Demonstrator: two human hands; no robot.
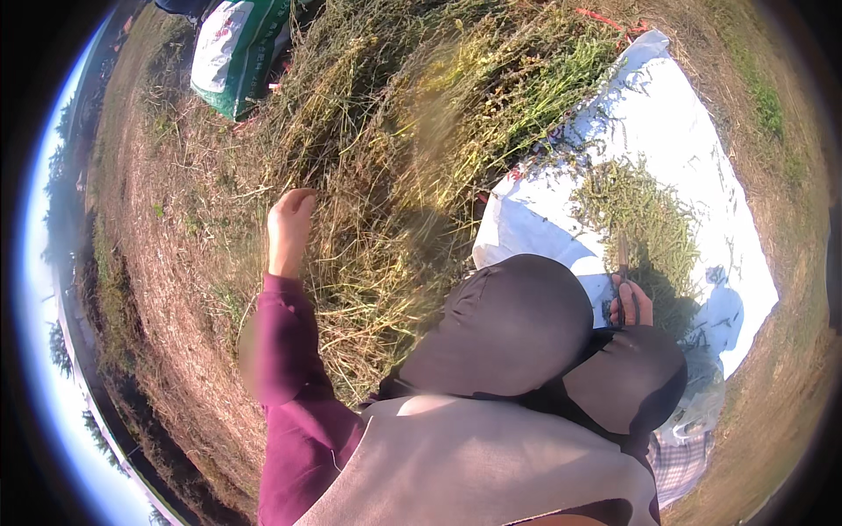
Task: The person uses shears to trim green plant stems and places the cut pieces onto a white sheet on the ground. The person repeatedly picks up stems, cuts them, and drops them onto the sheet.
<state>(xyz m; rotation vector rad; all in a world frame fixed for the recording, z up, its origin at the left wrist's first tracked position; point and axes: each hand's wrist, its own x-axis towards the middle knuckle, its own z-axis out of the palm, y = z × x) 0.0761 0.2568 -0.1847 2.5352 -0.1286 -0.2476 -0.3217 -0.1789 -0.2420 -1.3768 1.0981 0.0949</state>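
My left hand is at the left edge of a large heap of cut plant stalks. Its fingers bend toward the stalks and are partly hidden, so whether it grips any cannot be made out. Beyond my knees, my right hand is closed on the dark handles of a pair of scissors, blades pointing away from me. Under and beside the scissors, a pile of short green plant cuttings rests on a white woven sheet. My legs cover part of the sheet's near edge.
A green and white woven sack bearing print stands at the upper left, beside the heap. Red string lies at the sheet's far corner. Clear plastic and a checked cloth are at my right. Dry stubble ground surrounds everything.
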